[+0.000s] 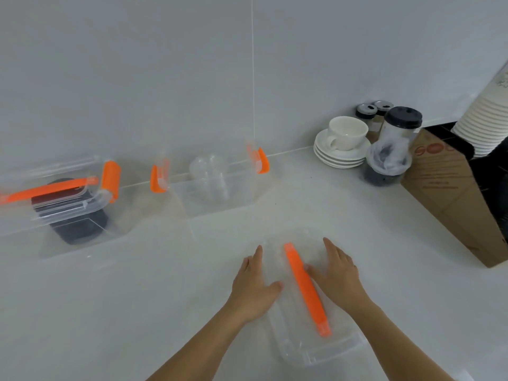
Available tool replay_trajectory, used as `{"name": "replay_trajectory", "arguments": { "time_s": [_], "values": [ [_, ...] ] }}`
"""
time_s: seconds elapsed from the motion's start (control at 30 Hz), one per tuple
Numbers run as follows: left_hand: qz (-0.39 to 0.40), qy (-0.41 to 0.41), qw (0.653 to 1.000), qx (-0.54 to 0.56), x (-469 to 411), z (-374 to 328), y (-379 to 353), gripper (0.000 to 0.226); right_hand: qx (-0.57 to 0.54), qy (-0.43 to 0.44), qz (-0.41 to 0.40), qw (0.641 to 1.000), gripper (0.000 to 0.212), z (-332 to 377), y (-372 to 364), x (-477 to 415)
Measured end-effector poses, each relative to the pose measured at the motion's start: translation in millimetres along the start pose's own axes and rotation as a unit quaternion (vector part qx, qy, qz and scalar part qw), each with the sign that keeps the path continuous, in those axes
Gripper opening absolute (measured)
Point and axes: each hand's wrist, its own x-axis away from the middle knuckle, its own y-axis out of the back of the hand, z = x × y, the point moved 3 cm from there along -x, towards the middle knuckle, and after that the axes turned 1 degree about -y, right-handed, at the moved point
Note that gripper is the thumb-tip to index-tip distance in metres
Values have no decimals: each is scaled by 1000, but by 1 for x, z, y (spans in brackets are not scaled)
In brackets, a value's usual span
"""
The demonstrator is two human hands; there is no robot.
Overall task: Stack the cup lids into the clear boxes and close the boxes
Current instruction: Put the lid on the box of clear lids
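A clear box cover (316,350) with an orange handle (306,287) lies flat on the white counter near me. My left hand (254,284) rests on its left side and my right hand (339,273) on its right side, fingers spread and flat. An open clear box (192,199) with orange latches (158,178) stands against the wall and holds a stack of clear cup lids (210,174). At the far left a second clear box (115,226) holds black cup lids (79,221), with its orange-handled cover (66,207) on top.
White saucers with a cup (345,137) stand at the back right, beside a clear jar with a black cap (395,138). A brown cardboard box (450,193) and a stack of paper cups (483,119) fill the right edge. The grey wall runs behind the boxes.
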Motion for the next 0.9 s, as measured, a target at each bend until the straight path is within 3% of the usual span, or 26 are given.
{"name": "replay_trajectory", "arguments": {
  "time_s": [0.13, 0.3, 0.43, 0.57, 0.77, 0.9],
  "values": [
    [-50, 22, 981, 186, 1, 6, 10, 74, -39, -8, -25, 999, 67, 7, 3, 0],
    [-140, 18, 919, 369, 5, 3, 31, 66, -125, -9, -62, 990, 47, 21, 10, -6],
    [-184, -8, 901, 393, 8, 0, 51, 70, -176, 4, -71, 982, 44, 42, 15, -15],
    [-176, 7, 872, 457, 11, 1, 74, 74, -204, 33, -77, 975, 41, 69, 22, -23],
    [-115, -9, 884, 453, 17, -3, 100, 23, -243, 76, -75, 964, 41, 109, 39, -34],
    [-143, -67, 868, 471, 21, -4, 119, 18, -269, 108, -83, 953, 39, 133, 52, -40]
  ]
}}
